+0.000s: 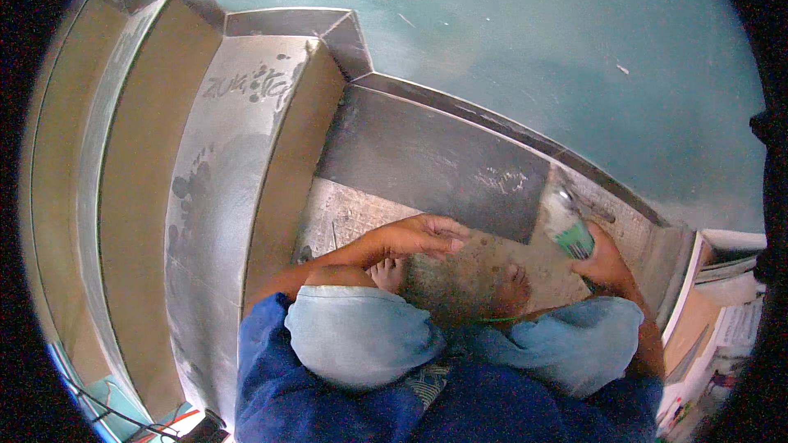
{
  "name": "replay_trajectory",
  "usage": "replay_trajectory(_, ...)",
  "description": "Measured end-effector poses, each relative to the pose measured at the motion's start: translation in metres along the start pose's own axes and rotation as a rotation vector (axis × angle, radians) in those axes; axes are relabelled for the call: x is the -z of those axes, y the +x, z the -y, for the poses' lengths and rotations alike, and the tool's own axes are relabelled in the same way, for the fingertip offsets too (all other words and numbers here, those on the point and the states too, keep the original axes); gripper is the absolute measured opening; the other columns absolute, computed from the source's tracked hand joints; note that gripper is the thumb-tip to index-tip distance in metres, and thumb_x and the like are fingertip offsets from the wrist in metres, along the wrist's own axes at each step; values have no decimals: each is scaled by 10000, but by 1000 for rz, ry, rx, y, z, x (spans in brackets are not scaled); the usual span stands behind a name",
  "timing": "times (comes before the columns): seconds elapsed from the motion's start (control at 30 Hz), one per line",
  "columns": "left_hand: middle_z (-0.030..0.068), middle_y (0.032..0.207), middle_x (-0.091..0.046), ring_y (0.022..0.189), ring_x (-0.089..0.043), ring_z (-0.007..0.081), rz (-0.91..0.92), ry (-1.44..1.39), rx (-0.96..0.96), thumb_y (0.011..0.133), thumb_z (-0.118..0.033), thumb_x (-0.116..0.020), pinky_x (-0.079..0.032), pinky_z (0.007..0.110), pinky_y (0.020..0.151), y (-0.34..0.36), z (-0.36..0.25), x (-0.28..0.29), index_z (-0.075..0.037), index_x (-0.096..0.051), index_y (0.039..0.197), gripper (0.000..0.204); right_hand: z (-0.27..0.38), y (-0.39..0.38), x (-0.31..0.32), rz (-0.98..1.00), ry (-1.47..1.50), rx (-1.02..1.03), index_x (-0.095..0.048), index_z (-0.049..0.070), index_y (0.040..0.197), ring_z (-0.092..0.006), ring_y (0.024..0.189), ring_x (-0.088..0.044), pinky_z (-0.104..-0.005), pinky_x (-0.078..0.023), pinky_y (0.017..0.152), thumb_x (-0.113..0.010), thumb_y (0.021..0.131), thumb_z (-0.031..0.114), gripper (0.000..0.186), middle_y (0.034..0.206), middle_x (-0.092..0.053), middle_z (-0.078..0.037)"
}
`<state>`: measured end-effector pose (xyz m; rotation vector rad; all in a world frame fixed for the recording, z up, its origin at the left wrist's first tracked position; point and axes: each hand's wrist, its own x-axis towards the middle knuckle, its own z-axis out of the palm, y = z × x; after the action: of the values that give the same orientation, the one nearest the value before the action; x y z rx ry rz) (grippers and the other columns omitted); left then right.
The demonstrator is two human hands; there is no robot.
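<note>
On the right, my right hand (606, 258) is wrapped round the green body of a power tool that looks like an angle grinder (572, 234). Its silver head points away from me, near the right end of a dark grey floor tile (435, 152); motion blur hides its disc. My left hand (423, 236) reaches over the rough, bare cement floor (361, 207), close to the tile's near edge. Its fingers are stretched out loosely and hold nothing. Both my knees are bent, and my bare feet show between them.
Steps with grey treads (222, 156) and brown risers rise on the left. A teal wall (533, 41) with a dark skirting (492, 131) runs behind the tile. Sheets and boards (698, 320) stand at the right. Cables (123, 418) lie at the lower left.
</note>
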<state>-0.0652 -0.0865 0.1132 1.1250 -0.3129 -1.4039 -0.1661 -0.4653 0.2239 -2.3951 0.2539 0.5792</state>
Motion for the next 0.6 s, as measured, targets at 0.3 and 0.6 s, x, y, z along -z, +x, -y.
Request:
replay_trajectory(0.3, 81, 1365, -457, 1238, -472, 240, -140, -731, -511, 872, -262, -705, -435, 463, 1020, -20, -7, -9, -123, -342, 1403, 658, 177, 128, -28, 648, -1, 371, -562, -7, 1097, -177, 930, -585, -334, -476, 794, -805, 692, 269, 547, 1005, -636, -114)
replay_trajectory(0.6, 93, 1211, -548, 1100, -564, 253, -559, -868, -520, 905, -375, -636, -532, 433, 899, -31, -13, 11, -76, -464, 1303, 527, 194, 147, -100, 384, -35, 536, -530, -19, 1159, -285, 996, -617, -396, -481, 853, -837, 651, 347, 697, 1070, -631, -183)
